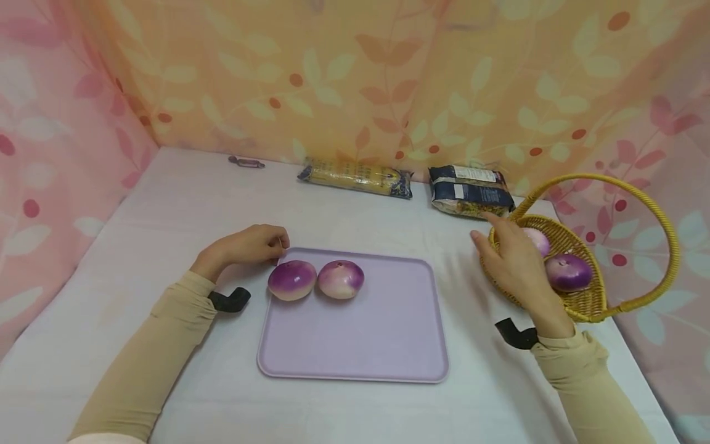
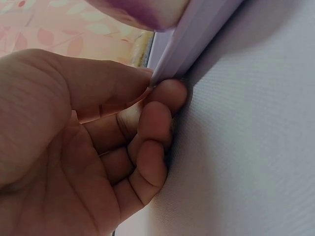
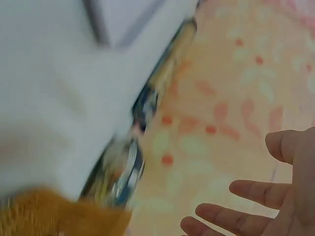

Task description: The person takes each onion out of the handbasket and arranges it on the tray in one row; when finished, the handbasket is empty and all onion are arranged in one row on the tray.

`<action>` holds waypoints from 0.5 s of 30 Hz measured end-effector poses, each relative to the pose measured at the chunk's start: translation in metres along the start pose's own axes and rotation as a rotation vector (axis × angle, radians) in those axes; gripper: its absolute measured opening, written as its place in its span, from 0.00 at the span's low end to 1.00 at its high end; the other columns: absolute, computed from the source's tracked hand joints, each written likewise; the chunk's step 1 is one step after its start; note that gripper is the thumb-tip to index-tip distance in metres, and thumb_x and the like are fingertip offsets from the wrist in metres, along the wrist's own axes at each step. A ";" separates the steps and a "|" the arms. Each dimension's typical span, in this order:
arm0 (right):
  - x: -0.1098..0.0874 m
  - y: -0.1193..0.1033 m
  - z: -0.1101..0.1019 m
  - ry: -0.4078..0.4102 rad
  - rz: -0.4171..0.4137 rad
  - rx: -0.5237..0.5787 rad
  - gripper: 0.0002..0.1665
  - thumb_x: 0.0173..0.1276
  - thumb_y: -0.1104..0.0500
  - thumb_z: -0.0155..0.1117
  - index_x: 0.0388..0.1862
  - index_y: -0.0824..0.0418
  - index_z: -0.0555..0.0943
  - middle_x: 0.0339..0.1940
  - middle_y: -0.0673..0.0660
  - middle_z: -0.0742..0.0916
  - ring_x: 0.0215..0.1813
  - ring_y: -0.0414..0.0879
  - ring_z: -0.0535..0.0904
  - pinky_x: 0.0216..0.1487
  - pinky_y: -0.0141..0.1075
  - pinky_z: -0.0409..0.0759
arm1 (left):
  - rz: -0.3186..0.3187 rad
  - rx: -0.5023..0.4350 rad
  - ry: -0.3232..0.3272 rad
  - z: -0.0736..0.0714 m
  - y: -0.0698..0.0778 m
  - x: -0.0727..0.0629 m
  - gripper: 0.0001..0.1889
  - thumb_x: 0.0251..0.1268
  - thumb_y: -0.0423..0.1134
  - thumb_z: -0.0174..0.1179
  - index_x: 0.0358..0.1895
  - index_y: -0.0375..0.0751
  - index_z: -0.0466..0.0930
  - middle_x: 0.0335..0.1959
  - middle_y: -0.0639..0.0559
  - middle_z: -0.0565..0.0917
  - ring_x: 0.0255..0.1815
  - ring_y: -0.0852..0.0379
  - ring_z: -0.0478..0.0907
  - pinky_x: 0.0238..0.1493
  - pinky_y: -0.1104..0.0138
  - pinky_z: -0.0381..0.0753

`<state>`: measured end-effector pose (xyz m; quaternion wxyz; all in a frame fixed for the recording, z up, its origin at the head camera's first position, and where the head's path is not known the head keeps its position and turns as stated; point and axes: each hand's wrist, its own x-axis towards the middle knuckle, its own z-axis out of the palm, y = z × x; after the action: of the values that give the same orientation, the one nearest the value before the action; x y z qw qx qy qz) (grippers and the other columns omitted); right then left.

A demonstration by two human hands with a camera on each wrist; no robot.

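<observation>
My left hand [image 1: 254,244] is at the far left corner of a lilac tray [image 1: 360,342]. In the left wrist view, thumb and forefinger pinch the tray's rim [image 2: 170,61], while the other fingers curl beside the tabletop. Two glossy, round purple-and-white turnips [image 1: 292,280] [image 1: 341,279] sit side by side on the tray, near that corner. My right hand [image 1: 517,262] is over the left side of a yellow wicker basket [image 1: 582,303], fingers apart and nothing in the palm in the right wrist view. Two more such turnips [image 1: 569,272] [image 1: 537,241] lie in the basket, the farther one partly hidden by the hand.
Along the back of the white table lie a long yellow packet [image 1: 355,177], a dark blue packet [image 1: 471,191] and a small wrapped stick [image 1: 246,162]. The basket's tall handle [image 1: 668,237] arches to the right. Patterned curtains [image 1: 355,80] hang behind and at both sides.
</observation>
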<state>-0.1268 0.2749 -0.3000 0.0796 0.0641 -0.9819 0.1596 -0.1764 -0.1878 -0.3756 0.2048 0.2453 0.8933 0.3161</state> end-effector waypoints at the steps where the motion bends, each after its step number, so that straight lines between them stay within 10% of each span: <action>1: 0.002 0.009 -0.007 -0.006 0.040 -0.001 0.37 0.75 0.38 0.45 0.73 0.61 0.65 0.69 0.71 0.72 0.69 0.70 0.65 0.66 0.66 0.61 | 0.001 0.002 0.000 0.000 0.000 0.000 0.08 0.66 0.31 0.51 0.44 0.36 0.77 0.28 0.49 0.83 0.31 0.58 0.75 0.37 0.67 0.73; 15: -0.001 0.113 -0.041 -0.144 0.233 -0.208 0.46 0.76 0.36 0.36 0.68 0.78 0.60 0.59 0.86 0.68 0.58 0.81 0.62 0.58 0.72 0.61 | 0.000 -0.003 -0.001 0.000 -0.002 0.001 0.09 0.66 0.31 0.50 0.45 0.36 0.77 0.29 0.49 0.83 0.33 0.57 0.75 0.40 0.65 0.72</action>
<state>-0.1376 0.3942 -0.2958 -0.0040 -0.0475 -0.9970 0.0604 -0.1781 -0.1883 -0.3772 0.2055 0.2452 0.8927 0.3175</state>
